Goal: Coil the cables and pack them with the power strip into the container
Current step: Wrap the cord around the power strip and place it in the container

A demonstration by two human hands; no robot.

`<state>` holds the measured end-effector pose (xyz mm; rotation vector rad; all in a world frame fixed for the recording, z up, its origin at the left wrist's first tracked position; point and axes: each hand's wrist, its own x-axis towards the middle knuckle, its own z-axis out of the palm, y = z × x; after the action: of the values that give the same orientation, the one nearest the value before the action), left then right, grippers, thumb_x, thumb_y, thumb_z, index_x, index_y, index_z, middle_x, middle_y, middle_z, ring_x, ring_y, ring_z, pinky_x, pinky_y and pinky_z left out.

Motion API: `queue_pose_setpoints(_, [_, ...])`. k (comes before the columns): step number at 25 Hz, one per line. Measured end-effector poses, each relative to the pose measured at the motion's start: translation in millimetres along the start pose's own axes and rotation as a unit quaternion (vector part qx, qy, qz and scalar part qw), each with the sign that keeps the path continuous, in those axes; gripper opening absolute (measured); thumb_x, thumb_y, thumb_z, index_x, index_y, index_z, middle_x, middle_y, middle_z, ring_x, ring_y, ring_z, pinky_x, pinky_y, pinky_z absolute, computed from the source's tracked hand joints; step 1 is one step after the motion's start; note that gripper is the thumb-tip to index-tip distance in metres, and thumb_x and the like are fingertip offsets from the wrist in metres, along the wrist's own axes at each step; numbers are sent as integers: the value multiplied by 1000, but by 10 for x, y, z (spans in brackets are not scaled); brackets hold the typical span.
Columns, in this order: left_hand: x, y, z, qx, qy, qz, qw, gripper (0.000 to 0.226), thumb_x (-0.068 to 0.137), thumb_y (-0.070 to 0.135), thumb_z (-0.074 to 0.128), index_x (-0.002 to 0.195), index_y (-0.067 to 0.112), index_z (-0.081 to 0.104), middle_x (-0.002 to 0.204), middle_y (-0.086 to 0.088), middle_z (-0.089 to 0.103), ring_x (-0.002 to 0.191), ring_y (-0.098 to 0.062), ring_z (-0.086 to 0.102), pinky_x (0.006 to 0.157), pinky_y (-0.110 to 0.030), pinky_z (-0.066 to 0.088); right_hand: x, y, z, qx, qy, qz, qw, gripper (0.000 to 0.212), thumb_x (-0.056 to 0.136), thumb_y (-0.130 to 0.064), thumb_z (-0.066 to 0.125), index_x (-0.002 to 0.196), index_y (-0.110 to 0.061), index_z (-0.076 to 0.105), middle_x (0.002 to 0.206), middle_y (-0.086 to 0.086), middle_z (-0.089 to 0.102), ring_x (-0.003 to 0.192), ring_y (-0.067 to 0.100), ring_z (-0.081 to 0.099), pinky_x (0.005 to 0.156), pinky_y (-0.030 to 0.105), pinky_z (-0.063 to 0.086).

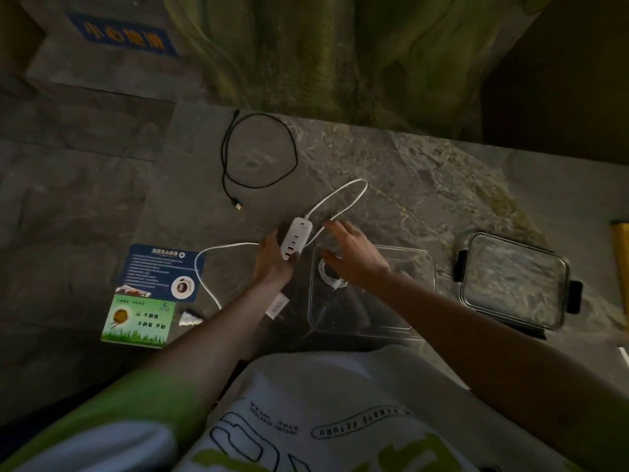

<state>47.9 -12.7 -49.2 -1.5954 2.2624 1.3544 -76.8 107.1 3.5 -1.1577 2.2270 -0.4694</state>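
Observation:
My left hand [272,258] holds a white power strip [296,241] just left of a clear plastic container [422,267] on the stone table. The strip's white cord [343,195] loops away behind it and trails left past my wrist. My right hand [354,257] hovers open over the container's left part, fingers spread, touching nothing I can make out. A small coiled white cable [332,275] lies inside the container under that hand. A black USB cable [258,151] lies in a loose loop farther back on the table.
The container's clear lid [515,281] with black clips rests at the right. Two printed cards, a blue card [163,270] and a green card [139,321], lie at the left. A small white tag [277,306] sits by my left forearm. A yellow object [621,247] shows at the right edge.

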Motion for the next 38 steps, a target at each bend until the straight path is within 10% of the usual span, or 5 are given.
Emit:
queue_pose_setpoints(12, [523,-42,166,104,-61,-22,992,73,61,27,85,121,6,49,126,-19,55,115,-38,55,94,-41,48,167,99,91,-26,-65,41,997,63,95,-34,57,149,-19,29,149,12,41,132,32,45,104,45,45])
queue_pose_setpoints(21, [288,280,-539,-152,-174,-47,972,56,70,-6,75,114,13,48,100,-12,62,79,-20,63,57,-29,59,312,-82,-163,-72,1,-23,997,82,89,-18,64,154,-22,14,158,16,21,142,37,28,111,49,36])
queue_pose_setpoints(27, [-147,474,-1189,-262,-278,-19,924,47,75,17,75,116,19,52,102,-10,68,74,-17,70,62,-25,56,489,-316,-508,-127,55,-117,983,65,94,-23,55,151,-15,24,156,17,29,141,36,32,112,50,34])
queue_pose_setpoints(33, [-446,526,-1453,-442,-351,56,823,65,53,36,90,110,19,64,94,-16,74,59,-15,63,59,-26,53,498,-683,-591,29,44,-109,993,14,103,-32,35,102,-20,42,79,4,61,68,25,58,62,40,45])
queue_pose_setpoints(38, [-551,530,-1468,-568,-413,152,695,51,70,18,81,119,19,66,118,-14,69,103,-20,68,82,-24,55,374,-1033,-391,-55,-77,-102,990,29,98,-29,43,125,-23,48,103,7,67,92,26,66,82,42,54])
